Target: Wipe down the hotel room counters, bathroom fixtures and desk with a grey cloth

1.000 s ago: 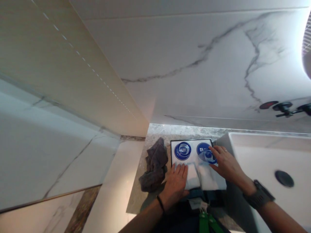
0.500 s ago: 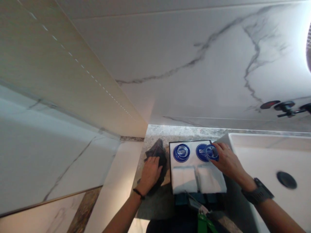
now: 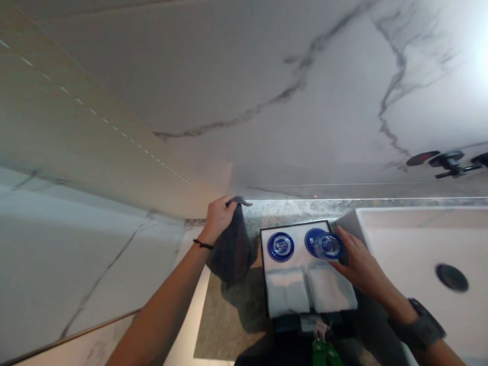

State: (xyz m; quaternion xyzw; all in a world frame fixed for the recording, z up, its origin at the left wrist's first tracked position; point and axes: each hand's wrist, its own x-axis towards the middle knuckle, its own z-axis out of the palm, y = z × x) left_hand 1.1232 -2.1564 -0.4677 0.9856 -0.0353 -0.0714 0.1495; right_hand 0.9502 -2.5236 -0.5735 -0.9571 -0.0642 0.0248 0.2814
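Pinched at its top by my left hand (image 3: pixel 220 218), a dark grey cloth (image 3: pixel 231 251) hangs over the stone counter. My right hand (image 3: pixel 362 268) has its thumb and fingers around the right side of a clear glass (image 3: pixel 331 246). Behind that glass, a round blue coaster (image 3: pixel 311 241) with white lettering lies partly covered on a white tray with a dark rim (image 3: pixel 263 264). A second glass (image 3: pixel 281 246) stands on another blue coaster at the tray's left. Two folded white towels, a left one (image 3: pixel 287 292) and a right one (image 3: pixel 331 290), fill the tray's near part.
To the right is a white sink (image 3: pixel 415 244) with a dark drain (image 3: pixel 452 277). A black tap (image 3: pixel 452 162) projects from the marbled wall (image 3: pixel 267 147) above it. The grey stone counter (image 3: pixel 221 325) runs left of the tray. Green tags (image 3: pixel 324 353) dangle near my body.
My left hand has raised the cloth off the counter, moving up and left, so it now hangs down. The right hand has barely moved and still holds the glass.
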